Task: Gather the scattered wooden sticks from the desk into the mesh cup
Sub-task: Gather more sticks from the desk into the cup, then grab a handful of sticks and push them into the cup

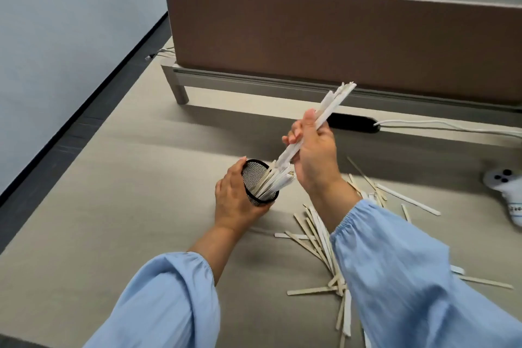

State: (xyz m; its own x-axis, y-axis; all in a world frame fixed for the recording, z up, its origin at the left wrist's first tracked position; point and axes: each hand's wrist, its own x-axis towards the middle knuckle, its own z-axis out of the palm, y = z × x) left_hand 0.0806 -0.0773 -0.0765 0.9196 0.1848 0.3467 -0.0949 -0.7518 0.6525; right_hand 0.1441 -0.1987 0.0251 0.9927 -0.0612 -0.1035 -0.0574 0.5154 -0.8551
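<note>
A black mesh cup (252, 175) stands on the beige desk, tilted toward the right, with several pale wooden sticks leaning in it. My left hand (236, 200) wraps around the cup's left side and base. My right hand (313, 154) is above and to the right of the cup, closed on a bundle of sticks (329, 109); the bundle slants from upper right down to the cup's mouth, its lower end touching the sticks inside. Several loose sticks (313, 237) lie scattered on the desk to the right, partly hidden by my right sleeve.
A brown divider panel (339, 42) runs across the far edge of the desk, with a person in black behind it. A black cable slot (353, 123) and white cable (440, 126) lie below it. A white controller (505, 192) rests at far right. The desk's left edge drops to the floor.
</note>
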